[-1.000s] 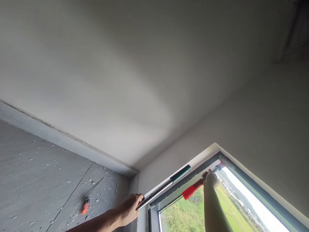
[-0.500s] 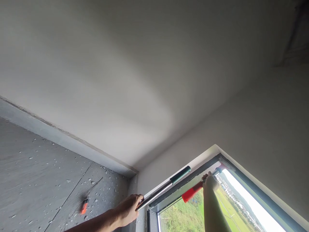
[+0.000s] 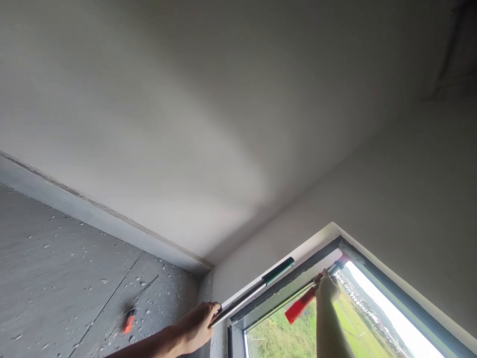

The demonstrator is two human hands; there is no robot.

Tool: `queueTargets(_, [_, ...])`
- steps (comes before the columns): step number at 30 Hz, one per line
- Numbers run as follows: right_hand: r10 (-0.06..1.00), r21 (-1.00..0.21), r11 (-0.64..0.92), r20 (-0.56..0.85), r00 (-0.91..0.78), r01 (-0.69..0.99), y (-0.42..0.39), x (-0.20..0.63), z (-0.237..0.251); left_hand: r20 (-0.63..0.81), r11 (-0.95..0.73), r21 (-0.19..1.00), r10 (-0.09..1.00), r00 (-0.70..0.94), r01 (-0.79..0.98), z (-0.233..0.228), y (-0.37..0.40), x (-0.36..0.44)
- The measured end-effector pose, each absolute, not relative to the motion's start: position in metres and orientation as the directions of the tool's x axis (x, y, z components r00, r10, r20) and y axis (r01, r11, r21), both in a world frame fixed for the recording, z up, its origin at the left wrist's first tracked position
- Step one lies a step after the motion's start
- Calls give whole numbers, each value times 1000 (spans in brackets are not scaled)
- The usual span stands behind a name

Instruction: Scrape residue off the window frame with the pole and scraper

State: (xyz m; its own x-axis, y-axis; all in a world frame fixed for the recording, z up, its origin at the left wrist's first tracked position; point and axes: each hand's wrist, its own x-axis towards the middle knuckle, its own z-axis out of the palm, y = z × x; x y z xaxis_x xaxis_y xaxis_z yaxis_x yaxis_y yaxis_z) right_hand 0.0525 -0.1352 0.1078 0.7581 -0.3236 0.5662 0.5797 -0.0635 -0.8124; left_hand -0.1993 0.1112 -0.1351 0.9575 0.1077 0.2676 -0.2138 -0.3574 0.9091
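My left hand [image 3: 201, 323] is closed round the lower end of a metal pole [image 3: 244, 302] with a dark green grip at its far end. The pole slants up to the right along the window's upper edge. My right hand [image 3: 328, 288] grips the metal shaft of a window squeegee [image 3: 300, 306] with a red handle. The red handle points down to the left. Its pinkish, pale head [image 3: 350, 254] is up at the top corner of the window [image 3: 276, 333], apparently against the glass; the exact contact is blurred.
A dark window frame [image 3: 290, 276] sits in the white wall [image 3: 402, 189]. Overhead spreads a pale ceiling [image 3: 208, 139]. On the left, a grey pitted wall [image 3: 55, 278] carries a small orange-and-black object [image 3: 128, 321] with a thin wire.
My right hand and the red-handled squeegee have shifted slightly right and down. My left hand and the pole stay nearly where they were.
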Motion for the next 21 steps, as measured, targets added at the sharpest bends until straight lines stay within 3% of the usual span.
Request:
queueTargets(7, [-435, -809, -33, 541, 720, 587, -133, 61, 107, 306, -388, 889, 107, 946, -243, -144, 109, -195])
queueTargets(21, [-424, -811, -75, 553, 717, 580, -138, 64, 109, 253, -440, 876, 70, 965, -198, -140, 110, -192])
